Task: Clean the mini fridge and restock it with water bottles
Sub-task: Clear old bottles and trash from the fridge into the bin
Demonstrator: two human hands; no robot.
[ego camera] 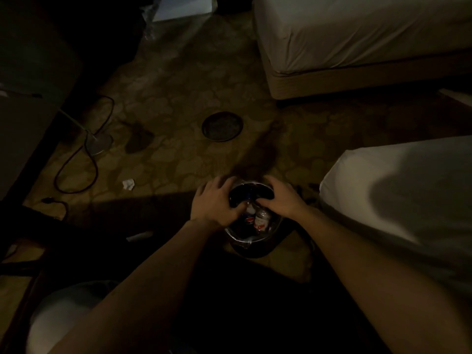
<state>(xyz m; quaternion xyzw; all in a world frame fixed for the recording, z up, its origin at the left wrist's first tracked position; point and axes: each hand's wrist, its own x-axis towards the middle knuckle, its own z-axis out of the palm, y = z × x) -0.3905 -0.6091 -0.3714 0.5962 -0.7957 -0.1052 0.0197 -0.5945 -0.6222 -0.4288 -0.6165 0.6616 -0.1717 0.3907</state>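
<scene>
Two bare hands meet over a small round waste bin [255, 247] on the patterned carpet [194, 80] in the head view, which is very dim; the left hand [214, 203] lies on the bin's left rim with its fingers curled down over a dark, glossy thing [251, 194] in the mouth of the bin, and the right hand [282, 199] grips the same dark thing from the right, fingers bent over its edge; what that thing is I cannot tell, perhaps a dark bag or a liner; beneath it, inside the bin, lie drink cans [261, 219] with red and white labels, one just beside the other, and a clear plastic liner [246, 241] shows at the near rim; the mini fridge and the water bottles cannot be made out anywhere in this view; farther off on the carpet sits a dark round tray [222, 126], well apart from the bin; to the left stands a lamp base [99, 144] with a dark cord [76, 175] looping over the floor, and a crumpled white scrap of paper [128, 184] lies near the cord; one white bed [362, 34] fills the upper right, and another bed [398, 190] stands just beside the bin on the right.
</scene>
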